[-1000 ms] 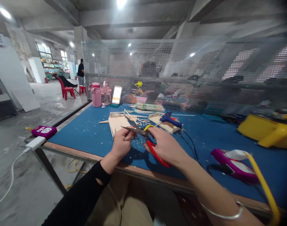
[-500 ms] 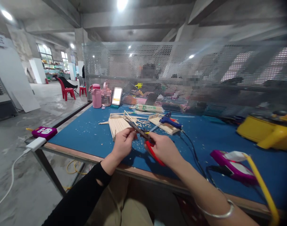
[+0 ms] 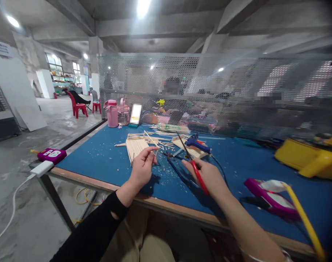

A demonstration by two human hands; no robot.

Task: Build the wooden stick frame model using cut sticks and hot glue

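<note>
My left hand [image 3: 143, 168] is closed in a pinch above the front middle of the table. What its fingertips hold is too small to make out. My right hand [image 3: 209, 175] grips red-handled scissors [image 3: 199, 174], their dark blades pointing up and away to the left. Between the hands, blue-handled pliers [image 3: 174, 163] lie on the blue mat. Just beyond my left hand is a flat panel of thin wooden sticks [image 3: 137, 147], with loose sticks beside it. A blue glue gun [image 3: 196, 142] rests over a small wooden stick tray [image 3: 179, 141] at the back right.
Small wood scraps dot the blue table [image 3: 97, 153]. A bundle of sticks [image 3: 172, 128], a pink flask [image 3: 112, 113] and a phone [image 3: 135, 113] stand along the back, before a perforated metal screen [image 3: 122, 78]. Purple power strips [image 3: 272, 199] and a yellow container [image 3: 304, 154] are rightward.
My right hand has drawn the scissors back to the right, away from my left hand, and their blades now point more upward. The pliers show more clearly. My left hand has barely moved.
</note>
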